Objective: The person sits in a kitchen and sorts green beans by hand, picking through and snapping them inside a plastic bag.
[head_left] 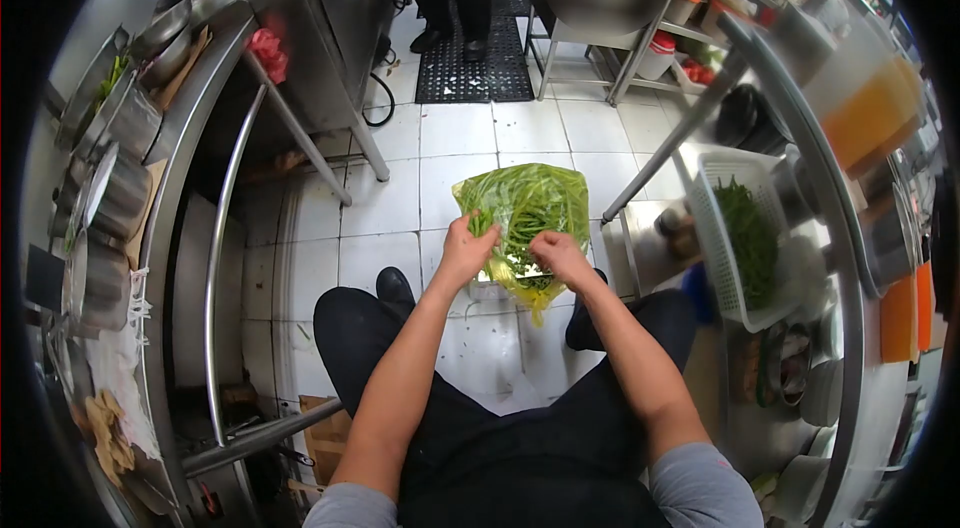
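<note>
A translucent yellow-green plastic bag [560,190] stands open on the floor between my legs, with long green beans [535,218] inside it. My left hand [468,250] is at the bag's left side, its fingers closed around a few green beans. Over the right part of the opening, my right hand [562,258] has its fingertips pinched together. Whatever lies between those fingertips is too small to make out. Under the bag's near edge, part of a pale container shows, mostly hidden.
To my right, a white plastic basket [735,168] of green beans sits on a metal rack [765,58]. A steel counter with pots [118,190] runs along my left. Ahead, a person in dark trousers [455,3] stands on a black rubber mat [475,78] over white floor tiles.
</note>
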### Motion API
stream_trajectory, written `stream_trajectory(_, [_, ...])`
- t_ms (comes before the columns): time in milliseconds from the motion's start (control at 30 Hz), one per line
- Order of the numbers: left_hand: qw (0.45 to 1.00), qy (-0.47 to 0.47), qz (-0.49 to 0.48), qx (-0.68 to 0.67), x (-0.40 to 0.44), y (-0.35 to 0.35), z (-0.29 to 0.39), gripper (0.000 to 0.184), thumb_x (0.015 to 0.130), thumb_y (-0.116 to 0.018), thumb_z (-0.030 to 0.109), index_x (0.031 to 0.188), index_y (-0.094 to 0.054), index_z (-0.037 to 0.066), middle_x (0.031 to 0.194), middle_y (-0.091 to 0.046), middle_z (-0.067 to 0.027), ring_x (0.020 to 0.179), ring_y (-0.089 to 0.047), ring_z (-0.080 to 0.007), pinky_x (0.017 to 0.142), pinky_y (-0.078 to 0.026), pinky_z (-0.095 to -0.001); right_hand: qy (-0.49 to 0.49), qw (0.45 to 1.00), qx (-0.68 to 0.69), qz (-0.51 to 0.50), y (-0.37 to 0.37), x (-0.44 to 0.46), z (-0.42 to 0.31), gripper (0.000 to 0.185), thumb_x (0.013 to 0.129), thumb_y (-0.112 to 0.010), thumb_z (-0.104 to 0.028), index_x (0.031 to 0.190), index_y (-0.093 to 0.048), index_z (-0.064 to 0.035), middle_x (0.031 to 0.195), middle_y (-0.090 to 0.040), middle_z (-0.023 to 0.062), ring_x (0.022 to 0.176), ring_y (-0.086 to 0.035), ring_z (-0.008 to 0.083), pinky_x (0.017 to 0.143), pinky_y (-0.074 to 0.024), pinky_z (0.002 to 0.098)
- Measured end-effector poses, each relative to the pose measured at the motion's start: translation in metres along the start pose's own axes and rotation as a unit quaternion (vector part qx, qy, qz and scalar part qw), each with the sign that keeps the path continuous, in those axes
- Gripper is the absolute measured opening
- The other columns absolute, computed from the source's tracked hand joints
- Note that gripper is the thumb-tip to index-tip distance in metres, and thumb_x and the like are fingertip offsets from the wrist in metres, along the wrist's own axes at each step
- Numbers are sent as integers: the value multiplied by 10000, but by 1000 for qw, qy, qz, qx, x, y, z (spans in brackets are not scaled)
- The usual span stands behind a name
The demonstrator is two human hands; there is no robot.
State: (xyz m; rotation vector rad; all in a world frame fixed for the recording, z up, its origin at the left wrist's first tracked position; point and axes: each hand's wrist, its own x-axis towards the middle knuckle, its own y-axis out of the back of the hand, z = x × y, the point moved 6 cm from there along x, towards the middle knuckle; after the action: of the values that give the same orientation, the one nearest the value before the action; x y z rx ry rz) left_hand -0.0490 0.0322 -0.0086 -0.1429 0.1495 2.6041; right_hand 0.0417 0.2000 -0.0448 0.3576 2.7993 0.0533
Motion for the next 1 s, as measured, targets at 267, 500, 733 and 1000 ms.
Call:
stream_trajectory(267, [985,-5,77,-157,4,19,8,170,886,-589,167,881,-624,0,725,-636,-69,580,-565,-123,559,-472,-268,167,880,-438,75,10,4,-6,200,749,-661,-93,950,-664,-86,988,-564,174,963,-577,367,816,-488,455])
stream_trajectory(500, [968,67,53,-236,1,16,0,185,852,-557,140,779,-607,-22,675,-623,-104,587,-609,-183,563,-518,-325,208,826,-519,73,-10,13,22,137,776,-601,-91,904,-641,-66,939,-553,158,919,-587,361,786,-495,458])
stream_trajectory(733, [968,92,-27,-233,-3,4,4,116,860,-607,80,802,-601,-21,688,-596,-80,584,-603,-175,554,-527,-334,249,896,-352,107,5,-2,-27,165,803,-611,-90,954,-617,-24,882,-618,158,800,-621,319,718,-502,426])
stream_trajectory(1000, [987,-4,-90,-133,-10,-24,13,141,842,-697,53,933,-623,-24,712,-610,-34,520,-545,-103,470,-464,-257,205,959,-146,128,12,-21,-57,151,853,-658,-95,960,-639,10,740,-643,50,654,-576,101,624,-478,262])
